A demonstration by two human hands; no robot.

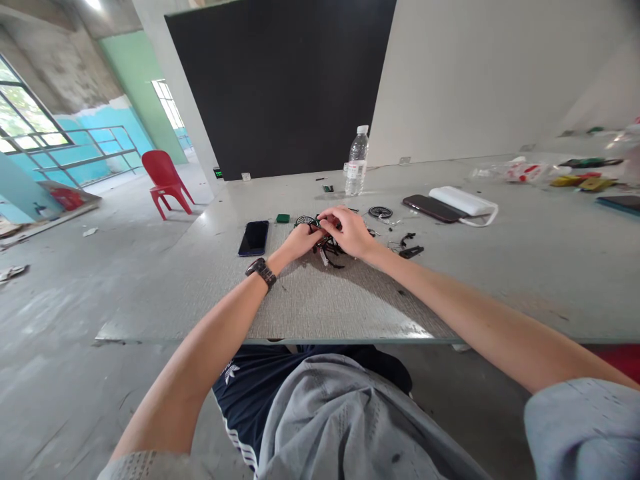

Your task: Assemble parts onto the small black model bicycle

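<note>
A small dark model bicycle with a spoked wheel at its left end is on the table between my two hands. My left hand grips it from the left, its fingers closed near that wheel. From the right, my right hand meets it with thumb and forefinger pinched together over the frame. What lies between the right fingertips is hidden. Parts of the bicycle are covered by both hands. A loose spoked wheel lies beyond my right hand, and black small parts lie to its right.
A phone and a small green block lie left of my hands. A water bottle stands behind them. To the right are a dark phone-like slab and a white case with a strap. The table's front edge is near my body.
</note>
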